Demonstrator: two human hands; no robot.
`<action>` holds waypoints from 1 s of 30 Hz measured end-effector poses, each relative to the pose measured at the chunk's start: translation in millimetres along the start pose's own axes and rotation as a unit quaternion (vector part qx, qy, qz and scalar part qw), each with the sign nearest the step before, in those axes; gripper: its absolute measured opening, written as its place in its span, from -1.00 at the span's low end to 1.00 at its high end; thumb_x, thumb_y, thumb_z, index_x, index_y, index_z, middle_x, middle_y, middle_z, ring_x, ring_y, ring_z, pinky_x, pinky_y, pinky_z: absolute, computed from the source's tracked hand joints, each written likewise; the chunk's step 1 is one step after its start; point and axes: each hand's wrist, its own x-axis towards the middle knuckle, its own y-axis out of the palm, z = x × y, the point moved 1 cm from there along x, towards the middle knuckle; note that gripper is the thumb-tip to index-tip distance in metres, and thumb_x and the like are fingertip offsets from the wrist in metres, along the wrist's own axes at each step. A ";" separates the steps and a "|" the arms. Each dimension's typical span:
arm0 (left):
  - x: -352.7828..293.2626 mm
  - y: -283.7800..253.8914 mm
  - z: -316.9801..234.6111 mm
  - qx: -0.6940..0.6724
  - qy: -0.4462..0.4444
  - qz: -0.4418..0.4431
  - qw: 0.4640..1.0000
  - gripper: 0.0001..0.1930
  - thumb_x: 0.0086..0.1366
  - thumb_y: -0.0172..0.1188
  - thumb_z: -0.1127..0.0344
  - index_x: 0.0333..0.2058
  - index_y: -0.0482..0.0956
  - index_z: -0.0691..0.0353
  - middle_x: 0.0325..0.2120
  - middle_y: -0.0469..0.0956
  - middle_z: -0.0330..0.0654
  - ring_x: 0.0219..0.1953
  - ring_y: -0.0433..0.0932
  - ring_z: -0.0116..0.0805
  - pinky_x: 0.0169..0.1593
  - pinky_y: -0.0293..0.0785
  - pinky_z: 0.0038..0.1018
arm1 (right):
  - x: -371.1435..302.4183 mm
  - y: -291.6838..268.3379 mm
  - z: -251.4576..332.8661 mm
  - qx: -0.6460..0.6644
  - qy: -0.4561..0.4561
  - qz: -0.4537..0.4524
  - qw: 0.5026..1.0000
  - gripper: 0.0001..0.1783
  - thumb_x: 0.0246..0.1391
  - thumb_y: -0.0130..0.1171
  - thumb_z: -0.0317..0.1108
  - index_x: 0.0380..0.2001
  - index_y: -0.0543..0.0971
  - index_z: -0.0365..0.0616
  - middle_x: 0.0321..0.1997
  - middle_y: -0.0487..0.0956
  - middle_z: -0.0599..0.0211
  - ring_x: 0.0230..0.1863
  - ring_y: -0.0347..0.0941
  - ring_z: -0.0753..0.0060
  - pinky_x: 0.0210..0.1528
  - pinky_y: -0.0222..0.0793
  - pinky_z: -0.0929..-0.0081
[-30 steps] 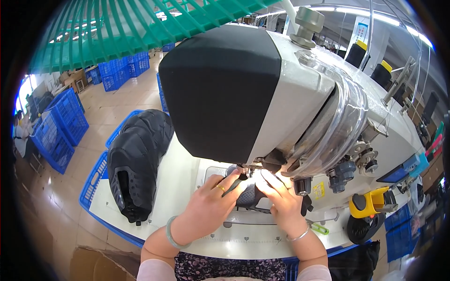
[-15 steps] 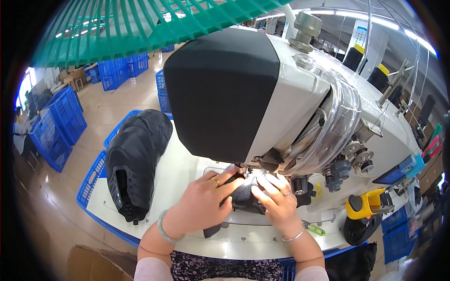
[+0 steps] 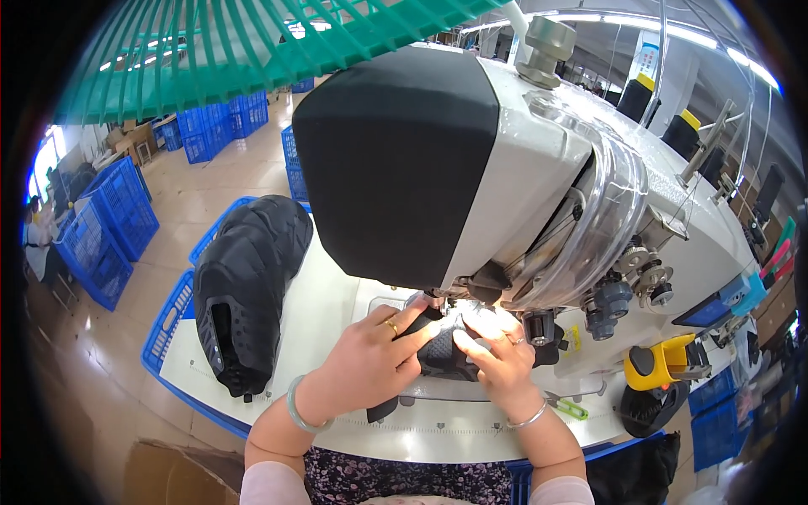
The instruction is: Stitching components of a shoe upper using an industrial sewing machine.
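Note:
A dark, textured shoe upper [image 3: 439, 350] lies on the machine bed, under the needle area of a large sewing machine [image 3: 391, 168]. My left hand [image 3: 364, 360] holds it from the left, its forefinger reaching close to the presser foot and the thumb bent lower down. From the right, my right hand [image 3: 508, 360] presses its fingers on the same piece, just beside the brightly lit sewing spot. Glare and my fingers hide the needle and the seam. Part of the piece hangs below my left hand towards the table's front edge.
To the left, a stack of black shoe uppers [image 3: 244, 286] lies on the white table [image 3: 332, 446], with a blue crate [image 3: 168, 324] beside it. Green thread snips [image 3: 569, 409] and a yellow holder [image 3: 661, 364] are at right. A green fan guard [image 3: 210, 80] overhangs the top left.
The fingers of my right hand bend a little more over the shoe upper. My left hand stays nearly in place, and the whole view has shifted slightly.

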 end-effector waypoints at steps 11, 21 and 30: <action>1.8 1.7 4.9 -0.017 -0.003 -0.008 1.000 -0.62 -0.09 0.19 0.53 -0.19 0.63 0.23 -0.01 0.55 -0.02 -0.45 0.49 -0.18 -0.32 0.54 -0.41 | 2.5 3.8 0.6 0.001 0.015 -0.013 1.000 -0.70 -0.23 0.22 -0.44 -0.31 0.68 0.11 -0.13 0.66 0.39 -0.19 0.51 0.27 -0.15 0.38 0.35; -3.0 11.2 -9.5 0.066 -0.031 -0.020 0.997 -0.66 -0.06 0.18 0.50 -0.22 0.62 0.26 0.00 0.52 0.01 -0.41 0.44 -0.26 -0.33 0.52 -0.41 | -0.2 11.7 -18.5 0.090 0.026 -0.026 0.995 -0.69 -0.28 0.19 -0.49 -0.38 0.68 0.11 -0.17 0.67 0.30 -0.21 0.57 0.19 -0.18 0.41 0.32; 1.4 -9.1 -13.8 -0.058 -0.071 0.050 0.995 -0.54 -0.10 0.17 0.50 -0.10 0.61 0.25 0.09 0.45 0.15 -0.44 0.53 -0.12 -0.31 0.53 -0.37 | -34.6 39.9 -59.9 0.137 0.051 -0.009 0.989 -0.76 -0.37 0.40 -0.49 -0.51 0.59 -0.02 -0.47 0.59 0.40 -0.46 0.49 0.25 -0.27 0.26 0.22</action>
